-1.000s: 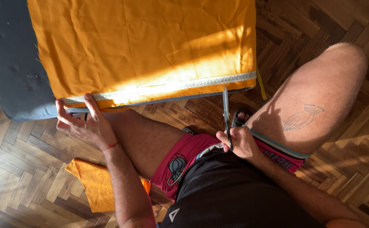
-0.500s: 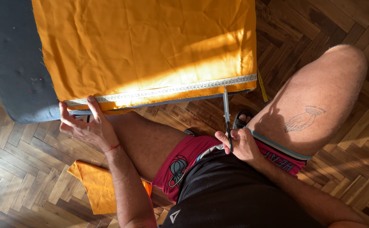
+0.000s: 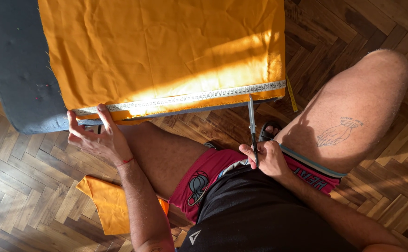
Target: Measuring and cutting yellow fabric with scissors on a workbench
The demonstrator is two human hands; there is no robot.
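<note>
An orange cloth (image 3: 166, 51) lies spread over a grey padded board (image 3: 17, 79). A measuring tape (image 3: 185, 98) runs along the cloth's near edge. My left hand (image 3: 96, 137) presses the tape's left end and the cloth edge against the board, fingers spread. My right hand (image 3: 267, 156) grips a pair of scissors (image 3: 252, 123) by the black handles. The blades point up, their tip touching the cloth edge near the tape's right end.
A cut scrap of orange cloth (image 3: 110, 203) lies on the herringbone wood floor (image 3: 26, 186) under my left forearm. My bare knees sit below the board, the right thigh (image 3: 348, 112) beside the scissors. The tape's yellow end (image 3: 291, 95) hangs off the board's right corner.
The view shifted slightly, so the board and cloth sit a little further right. My left hand stays on the tape end; the scissors stay upright at the cloth edge.
</note>
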